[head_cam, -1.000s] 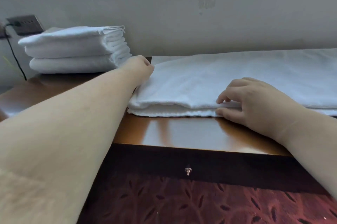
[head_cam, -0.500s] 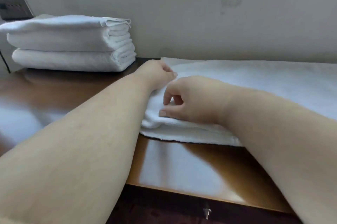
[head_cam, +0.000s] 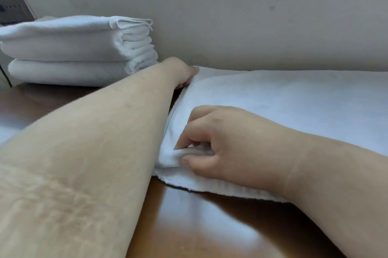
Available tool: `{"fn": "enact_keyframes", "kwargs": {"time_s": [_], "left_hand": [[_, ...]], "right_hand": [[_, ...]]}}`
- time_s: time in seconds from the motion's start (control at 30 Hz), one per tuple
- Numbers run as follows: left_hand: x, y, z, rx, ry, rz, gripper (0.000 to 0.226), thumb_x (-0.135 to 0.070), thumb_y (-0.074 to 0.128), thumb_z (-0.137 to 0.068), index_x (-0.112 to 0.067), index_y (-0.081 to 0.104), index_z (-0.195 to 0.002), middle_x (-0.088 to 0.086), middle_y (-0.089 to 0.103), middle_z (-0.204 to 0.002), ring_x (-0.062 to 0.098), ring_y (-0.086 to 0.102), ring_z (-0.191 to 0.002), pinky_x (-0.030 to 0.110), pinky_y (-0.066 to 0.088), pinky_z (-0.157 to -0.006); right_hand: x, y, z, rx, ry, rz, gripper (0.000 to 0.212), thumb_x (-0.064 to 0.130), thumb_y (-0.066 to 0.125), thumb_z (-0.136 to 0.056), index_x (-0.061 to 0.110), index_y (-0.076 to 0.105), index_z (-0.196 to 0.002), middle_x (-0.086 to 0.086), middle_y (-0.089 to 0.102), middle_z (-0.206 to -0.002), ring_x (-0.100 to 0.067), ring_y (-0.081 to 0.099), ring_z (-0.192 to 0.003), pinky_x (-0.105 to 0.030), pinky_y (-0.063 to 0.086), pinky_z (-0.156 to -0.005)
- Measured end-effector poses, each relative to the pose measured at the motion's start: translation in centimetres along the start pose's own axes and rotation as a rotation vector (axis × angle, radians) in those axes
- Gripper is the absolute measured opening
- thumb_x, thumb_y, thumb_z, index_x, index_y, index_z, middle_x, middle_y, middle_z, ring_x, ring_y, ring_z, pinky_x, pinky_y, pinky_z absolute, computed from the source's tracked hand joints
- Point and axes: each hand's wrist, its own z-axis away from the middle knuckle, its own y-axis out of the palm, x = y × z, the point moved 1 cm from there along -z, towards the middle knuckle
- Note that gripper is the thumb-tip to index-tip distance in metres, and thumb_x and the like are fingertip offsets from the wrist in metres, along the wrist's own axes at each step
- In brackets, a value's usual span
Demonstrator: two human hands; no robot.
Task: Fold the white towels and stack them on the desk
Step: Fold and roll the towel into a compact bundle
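Observation:
A long white towel (head_cam: 283, 102), folded lengthwise, lies flat on the brown wooden desk (head_cam: 210, 226) and runs off to the right. My left hand (head_cam: 180, 71) grips its far left corner, near the wall. My right hand (head_cam: 212, 142) pinches the near left corner between thumb and fingers, lifting a small fold of cloth. Two folded white towels (head_cam: 77, 50) sit stacked at the back left of the desk, just left of my left hand.
A grey wall (head_cam: 231, 16) runs directly behind the desk. A dark socket plate (head_cam: 15, 10) is on the wall behind the stack, with a black cable (head_cam: 6, 77) hanging at the far left edge.
My right hand slid left along the towel's front edge to the near left corner and pinched it. The view moved closer and lower over the desk. My left hand stayed at the far corner.

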Motion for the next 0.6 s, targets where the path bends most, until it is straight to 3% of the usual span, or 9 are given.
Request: {"fn": "enact_keyframes", "kwargs": {"time_s": [0.1,0.27,0.33,0.43,0.5,0.53,0.6], "left_hand": [[0.0,-0.4,-0.9,0.094,-0.044,0.065,0.049,-0.051,0.058,-0.092,-0.016,0.047,-0.059,0.0,0.045,-0.053,0.014,0.032,-0.042,0.019,0.026,-0.042],[0.3,-0.2,-2.6,0.108,-0.034,0.148,0.038,-0.048,0.059,-0.093,-0.019,0.052,-0.07,-0.006,0.05,-0.053,0.004,0.043,-0.039,0.011,0.032,-0.033],[0.1,0.3,-3.0,0.064,0.039,0.053,0.045,-0.048,0.054,-0.095,-0.016,0.051,-0.064,-0.001,0.052,-0.054,0.012,0.043,-0.043,0.016,0.037,-0.039],[-0.6,0.2,-2.9,0.009,0.144,-0.217,0.057,-0.05,0.043,-0.098,-0.012,0.051,-0.056,0.001,0.049,-0.034,0.021,0.044,-0.043,0.026,0.034,-0.051],[-0.9,0.0,-2.2,-0.01,0.163,-0.351,0.058,-0.05,0.04,-0.099,-0.011,0.053,-0.058,0.0,0.049,-0.032,0.022,0.049,-0.045,0.028,0.035,-0.052],[-1.1,0.0,-1.7,-0.017,0.182,-0.426,0.055,-0.05,0.041,-0.099,-0.01,0.058,-0.064,0.001,0.056,-0.038,0.023,0.054,-0.052,0.028,0.038,-0.055],[-1.6,-0.2,-0.9,-0.094,0.259,-0.576,0.045,-0.047,0.05,-0.097,-0.005,0.066,-0.097,0.01,0.073,-0.084,0.029,0.064,-0.085,0.032,0.048,-0.073]], "right_hand": [[0.0,-0.2,0.1,-0.009,0.021,-0.037,0.017,0.041,0.059,-0.089,0.036,0.071,-0.099,0.017,0.054,-0.088,-0.001,0.053,-0.082,-0.02,0.045,-0.07],[0.2,-0.4,0.2,-0.004,0.018,-0.103,0.017,0.036,0.058,-0.093,0.031,0.073,-0.097,0.015,0.057,-0.082,-0.003,0.055,-0.082,-0.021,0.045,-0.073],[0.4,-0.3,0.0,0.014,0.019,-0.087,0.02,0.037,0.056,-0.096,0.031,0.073,-0.103,0.015,0.058,-0.084,-0.002,0.055,-0.084,-0.021,0.045,-0.076],[0.7,0.0,-0.3,0.079,0.015,-0.039,0.024,0.038,0.052,-0.098,0.034,0.071,-0.113,0.018,0.055,-0.087,0.001,0.053,-0.089,-0.017,0.043,-0.08],[0.8,0.0,-0.3,0.103,0.01,-0.025,0.027,0.04,0.052,-0.098,0.037,0.068,-0.119,0.019,0.053,-0.088,0.004,0.05,-0.091,-0.013,0.04,-0.08],[0.8,-0.1,-0.3,0.113,0.007,-0.02,0.029,0.042,0.052,-0.097,0.038,0.067,-0.121,0.019,0.054,-0.09,0.004,0.049,-0.092,-0.013,0.039,-0.08],[0.8,-0.1,-0.1,0.133,0.0,-0.004,0.033,0.048,0.053,-0.094,0.039,0.065,-0.124,0.018,0.055,-0.092,0.003,0.05,-0.092,-0.015,0.042,-0.082]]}}
